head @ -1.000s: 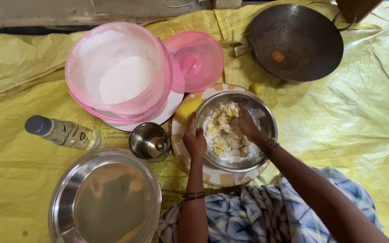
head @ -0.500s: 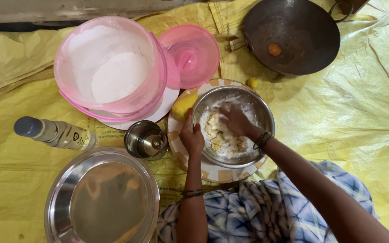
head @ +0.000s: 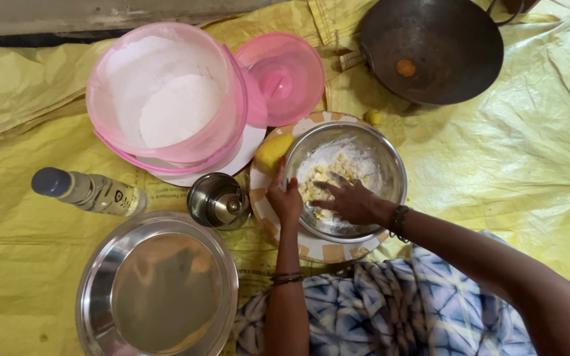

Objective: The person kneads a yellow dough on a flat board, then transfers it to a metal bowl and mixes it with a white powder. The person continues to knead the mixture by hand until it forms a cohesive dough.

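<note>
The left hand (head: 285,198) grips the steel bowl (head: 390,165) rim steady while the open right hand (head: 354,201) presses crumbly dough (head: 328,178) evenly.

A yellow sheet (head: 516,165) is covering the floor, creased and folded at its far left edge. Lying directly on it: a dark wok (head: 430,49) at the far right corner, a white plate (head: 249,142) under the pink tub, a patterned plate (head: 324,250) under the steel bowl, a steel cup (head: 218,200), a bottle (head: 90,192) on its side at the left, and a steel tray (head: 156,287) at the near edge
</note>
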